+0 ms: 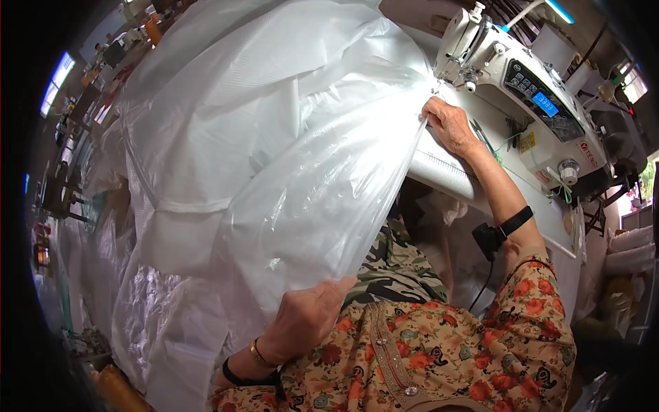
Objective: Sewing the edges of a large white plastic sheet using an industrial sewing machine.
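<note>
A large, shiny, see-through white plastic sheet [309, 199] spreads over the left and middle of the view, layered with a more opaque white woven sheet [254, 62]. My right hand [449, 127] pinches the plastic sheet's edge just below the needle area of a white sewing machine [508, 62]. Down at my lap, my left hand [305, 316] is closed on the same sheet, its fingertips partly hidden. Between both hands the edge runs taut in a slanting line. Bright light glares off the plastic beside the needle, so the stitching point is hard to make out.
The machine's white table [453, 172] has a ruler-like scale along its near edge. Dark scissors-like blades [480, 135] and green thread [499, 159] lie behind my right wrist. A black strapped device [489, 240] with a cable sits on my right forearm. More plastic [151, 316] hangs at left.
</note>
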Demonstrator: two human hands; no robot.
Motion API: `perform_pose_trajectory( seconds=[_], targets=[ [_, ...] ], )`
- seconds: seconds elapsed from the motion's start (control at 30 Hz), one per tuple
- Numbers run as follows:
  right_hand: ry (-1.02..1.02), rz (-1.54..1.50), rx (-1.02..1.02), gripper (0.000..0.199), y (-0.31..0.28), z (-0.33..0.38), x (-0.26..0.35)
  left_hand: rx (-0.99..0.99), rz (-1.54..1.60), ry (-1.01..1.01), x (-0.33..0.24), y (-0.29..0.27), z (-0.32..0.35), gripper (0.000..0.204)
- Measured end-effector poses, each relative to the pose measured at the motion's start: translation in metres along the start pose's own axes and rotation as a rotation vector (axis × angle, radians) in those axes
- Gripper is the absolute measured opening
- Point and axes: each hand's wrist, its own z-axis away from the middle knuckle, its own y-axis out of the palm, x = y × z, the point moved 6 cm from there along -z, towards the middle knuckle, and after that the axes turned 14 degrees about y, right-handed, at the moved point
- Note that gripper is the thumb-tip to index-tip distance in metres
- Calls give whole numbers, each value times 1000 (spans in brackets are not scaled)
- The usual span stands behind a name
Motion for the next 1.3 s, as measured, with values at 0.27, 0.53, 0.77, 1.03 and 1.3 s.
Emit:
perform_pose_trajectory(
  seconds=[0.27, 0.53, 0.77, 1.03, 1.3],
  targets=[
    [12, 69, 9, 12, 8, -3, 0, -48, -72, 32, 14, 22, 8, 40],
    [141, 115, -52, 19, 13, -1, -17, -151, 42, 156, 39, 68, -10, 34],
    [272, 122, -213, 23, 8, 19, -16, 63, 202, 132, 47, 109, -47, 26],
    [359, 22, -23, 34, 5, 32, -10, 93, 151, 172, 45, 103, -44, 24],
    [376, 91, 83, 54, 3, 32, 1, 10, 110, 175, 52, 80, -66, 25]
  ],
)
